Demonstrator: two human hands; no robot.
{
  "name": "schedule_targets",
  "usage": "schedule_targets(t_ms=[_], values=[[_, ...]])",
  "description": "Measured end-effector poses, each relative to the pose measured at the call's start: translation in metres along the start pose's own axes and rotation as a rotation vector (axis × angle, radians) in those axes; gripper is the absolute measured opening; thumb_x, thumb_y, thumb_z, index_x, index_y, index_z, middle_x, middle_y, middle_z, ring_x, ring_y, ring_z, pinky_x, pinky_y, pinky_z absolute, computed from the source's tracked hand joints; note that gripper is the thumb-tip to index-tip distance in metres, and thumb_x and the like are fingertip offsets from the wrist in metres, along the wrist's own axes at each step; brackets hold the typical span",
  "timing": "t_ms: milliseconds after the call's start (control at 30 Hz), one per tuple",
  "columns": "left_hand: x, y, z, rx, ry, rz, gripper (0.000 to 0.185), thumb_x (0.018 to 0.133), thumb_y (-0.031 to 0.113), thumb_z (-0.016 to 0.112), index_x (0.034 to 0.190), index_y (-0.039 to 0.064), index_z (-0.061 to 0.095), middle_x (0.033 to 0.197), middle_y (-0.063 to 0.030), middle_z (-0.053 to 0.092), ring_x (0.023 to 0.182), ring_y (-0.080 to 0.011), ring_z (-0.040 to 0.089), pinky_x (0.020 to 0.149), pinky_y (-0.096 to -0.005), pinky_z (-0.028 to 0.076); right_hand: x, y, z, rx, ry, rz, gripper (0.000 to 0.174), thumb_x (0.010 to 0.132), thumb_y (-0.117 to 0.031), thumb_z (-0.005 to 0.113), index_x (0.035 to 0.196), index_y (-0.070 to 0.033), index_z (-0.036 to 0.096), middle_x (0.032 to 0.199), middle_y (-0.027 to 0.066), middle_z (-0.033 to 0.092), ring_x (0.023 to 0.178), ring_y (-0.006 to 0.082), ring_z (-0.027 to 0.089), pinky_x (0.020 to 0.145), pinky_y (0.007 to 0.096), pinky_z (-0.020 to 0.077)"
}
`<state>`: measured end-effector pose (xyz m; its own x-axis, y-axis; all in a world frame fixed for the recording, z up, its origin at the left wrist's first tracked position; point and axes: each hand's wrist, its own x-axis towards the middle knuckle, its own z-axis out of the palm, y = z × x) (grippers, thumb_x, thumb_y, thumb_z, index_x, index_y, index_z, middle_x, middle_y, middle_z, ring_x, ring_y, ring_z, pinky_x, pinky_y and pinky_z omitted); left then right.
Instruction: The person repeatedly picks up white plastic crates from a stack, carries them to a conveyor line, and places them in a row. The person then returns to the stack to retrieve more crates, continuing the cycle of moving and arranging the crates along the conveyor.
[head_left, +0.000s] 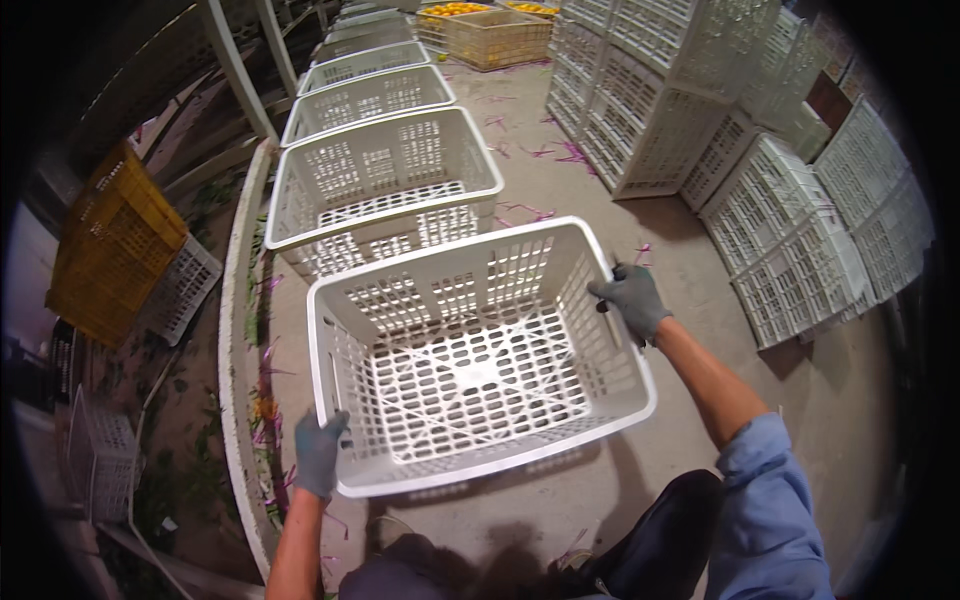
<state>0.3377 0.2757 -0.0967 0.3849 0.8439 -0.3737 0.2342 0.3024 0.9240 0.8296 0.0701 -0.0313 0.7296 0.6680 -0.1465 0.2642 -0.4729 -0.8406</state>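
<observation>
An empty white plastic crate (480, 480) with a slotted base is held in front of me, slightly tilted in the view. My left hand (319, 450), in a grey glove, grips its left end wall, the thumb over the inner side. On the opposite end wall, my right hand (636, 300), gloved too, is closed on the rim by the handle opening. Just beyond stands another empty white crate (382, 214), the nearest of a row that runs away from me. Whether the two crates touch is hard to tell.
Tall stacks of white crates (637, 112) stand at right, with more crates (795, 240) beside them. Yellowish crates of orange fruit (499, 37) are at the far end. A pale low ledge (236, 337) runs along the left; a yellow crate (120, 247) lies beyond. Purple strips (574, 154) litter the floor.
</observation>
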Motion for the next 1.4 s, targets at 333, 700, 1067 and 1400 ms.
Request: schedule_targets(t_ms=[333, 700, 1067, 1400], values=[[0.095, 0.026, -0.046, 0.93, 0.474, 0.206, 0.051, 0.09, 0.021, 0.074, 0.134, -0.001, 0.06, 0.103, -0.0177, 0.076, 0.09, -0.0299, 0.072, 0.084, -0.044, 0.055, -0.092, 0.024, 0.059, 0.276, -0.072, 0.042, 0.032, 0.099, -0.032, 0.063, 0.104, 0.0, 0.067, 0.068, 0.0062, 0.066, 0.051, 0.014, 0.062, 0.047, 0.0313, 0.0487], [-0.008, -0.02, 0.004, -0.077, 0.551, 0.106, 0.037, 0.106, 0.03, 0.061, 0.124, -0.002, 0.058, 0.102, -0.0093, 0.065, 0.085, -0.0142, 0.063, 0.075, -0.031, 0.054, -0.105, 0.028, 0.091, 0.609, 0.07, 0.212, 0.044, 0.102, -0.019, 0.062, 0.134, 0.01, 0.056, 0.108, 0.0088, 0.071, 0.091, 0.0156, 0.064, 0.084, 0.0324, 0.0524], [0.055, -0.09, 0.008, -0.358, 0.749, 0.155, 0.05, 0.105, 0.015, 0.056, 0.15, -0.001, 0.041, 0.139, -0.0184, 0.055, 0.129, -0.0281, 0.054, 0.111, -0.0421, 0.046, -0.07, -0.014, 0.136, 0.398, 0.253, 0.328, 0.024, 0.102, -0.02, 0.052, 0.095, 0.002, 0.058, 0.058, 0.0096, 0.061, 0.04, 0.0184, 0.055, 0.039, 0.0306, 0.0447], [0.282, 0.039, 0.02, -0.29, 0.636, 0.244, 0.048, 0.108, 0.021, 0.054, 0.148, -0.005, 0.045, 0.136, -0.0158, 0.056, 0.125, -0.0238, 0.055, 0.111, -0.0367, 0.042, 0.147, -0.073, 0.187, 0.58, 0.259, 0.103, 0.026, 0.104, -0.028, 0.058, 0.087, -0.009, 0.053, 0.059, 0.0037, 0.054, 0.043, 0.0149, 0.052, 0.039, 0.0299, 0.0427]])
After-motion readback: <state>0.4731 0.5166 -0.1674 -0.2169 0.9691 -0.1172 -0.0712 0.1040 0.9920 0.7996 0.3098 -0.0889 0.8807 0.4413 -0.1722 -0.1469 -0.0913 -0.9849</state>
